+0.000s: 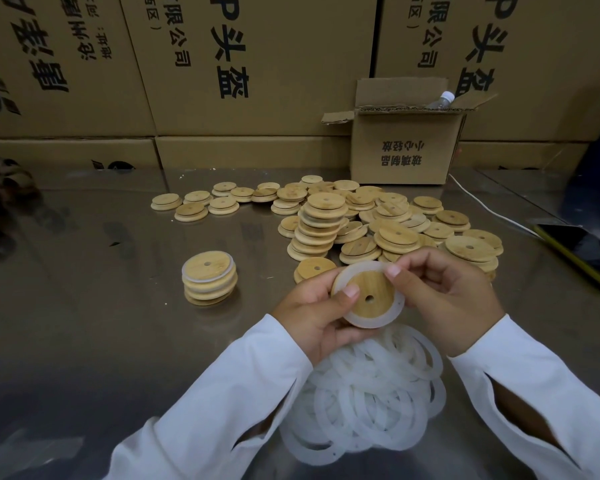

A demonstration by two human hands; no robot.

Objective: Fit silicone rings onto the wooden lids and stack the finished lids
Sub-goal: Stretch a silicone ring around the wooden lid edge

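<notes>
A round wooden lid [369,289] with a small centre hole is held above the table between both hands. A translucent white silicone ring [381,318] lies around its rim. My left hand [312,317] grips the lid from the left, thumb on its face. My right hand [447,296] pinches the ring at the lid's upper right edge. A short stack of finished lids [209,278] with rings stands to the left. A heap of loose silicone rings [364,393] lies under my wrists. Several bare wooden lids [361,220] are piled and scattered behind.
The table [101,323] is shiny steel. An open cardboard box [402,147] with a plastic bottle [442,98] stands at the back right, before a wall of large cartons. A phone [582,247] with a white cable lies at the right edge. Dark objects sit far left.
</notes>
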